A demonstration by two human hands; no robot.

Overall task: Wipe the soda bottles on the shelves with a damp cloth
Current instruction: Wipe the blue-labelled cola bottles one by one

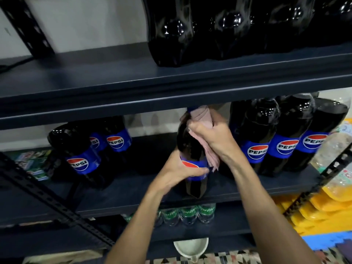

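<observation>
Left of centre on the middle shelf [247,189], a cluster of Pepsi bottles [80,149] stands back from the edge, apart from the work. At centre frame the left hand [182,172] comes up from below, its grip wrapped round the blue label band of the one bottle [190,147] being cleaned, fingers curled across the logo. This bottle has dark cola, a glossy shoulder and a blue cap end. Its long axis runs nearly upright, leaning a little to the left, with the base at the shelf's front edge and the top just under the upper shelf [114,88]; whether the base rests on the shelf or is lifted cannot be told.

Above the left hand, a pink cloth [202,116] is bunched round the neck, its tail hanging down the bottle's right side. The right hand [209,134] clenches that cloth and is the nearer one to the neck. The wipe probably runs down from there along the bottle's length.

Further right, a row of more bottles [285,134] stands close beside the right forearm.
</observation>
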